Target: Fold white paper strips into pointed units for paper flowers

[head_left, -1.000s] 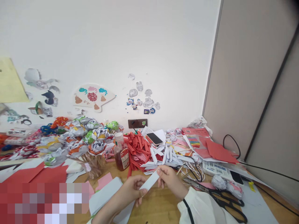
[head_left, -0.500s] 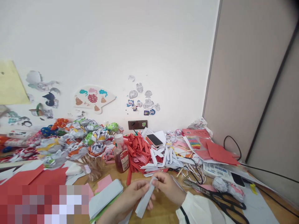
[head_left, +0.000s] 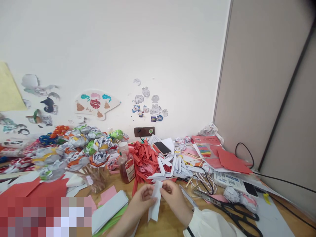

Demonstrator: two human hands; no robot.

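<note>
A narrow folded strip of white paper (head_left: pixel 155 207) is held upright between my two hands over the wooden table. My left hand (head_left: pixel 143 200) pinches its left edge, thumb across the front. On the right edge, my right hand (head_left: pixel 174 197) grips it near the top, its fingers partly hidden behind the paper. To the left lies a stack of white paper strips (head_left: pixel 111 210) over green paper. Folded white paper pieces (head_left: pixel 176 166) and a heap of red folded strips (head_left: pixel 145 158) lie just beyond my hands.
Large black-handled scissors (head_left: pixel 232 207) lie to the right. Behind my hands stand a glass bottle of red sauce (head_left: pixel 126 164) and a cup of sticks (head_left: pixel 95 179). A phone (head_left: pixel 162 148) rests on papers. Crumpled paper balls (head_left: pixel 98 143) pile up at the back left.
The paper strip has turned from a slant to nearly upright, its front now facing me. My right hand has shifted from the strip's top end to its right edge.
</note>
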